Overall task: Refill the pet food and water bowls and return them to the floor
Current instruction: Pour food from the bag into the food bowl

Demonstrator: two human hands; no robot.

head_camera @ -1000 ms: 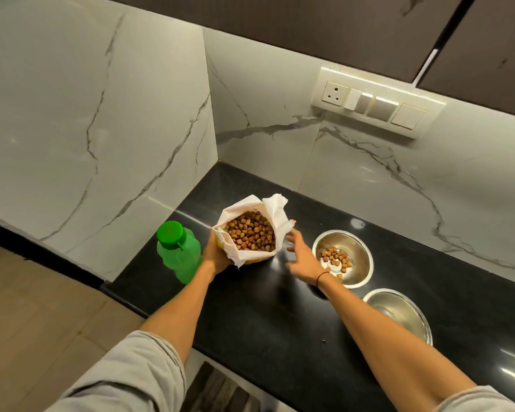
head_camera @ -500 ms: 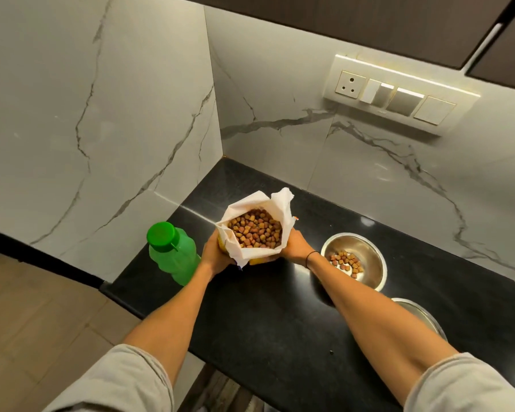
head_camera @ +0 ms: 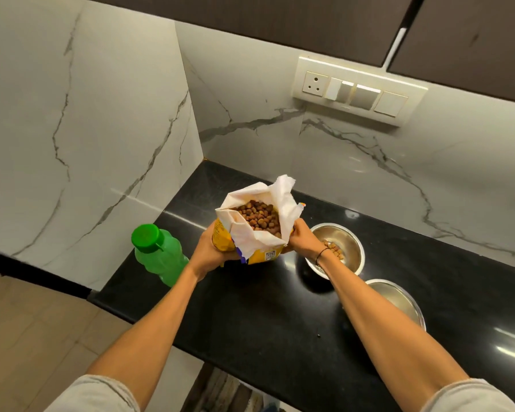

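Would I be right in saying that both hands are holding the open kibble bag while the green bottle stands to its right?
Not quite: in the head view the green bottle stands to the left of the kibble bag. The left hand and right hand do hold it.

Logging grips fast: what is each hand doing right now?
Left hand: grips the left side of the open food bag.
Right hand: grips the right side of the same bag.
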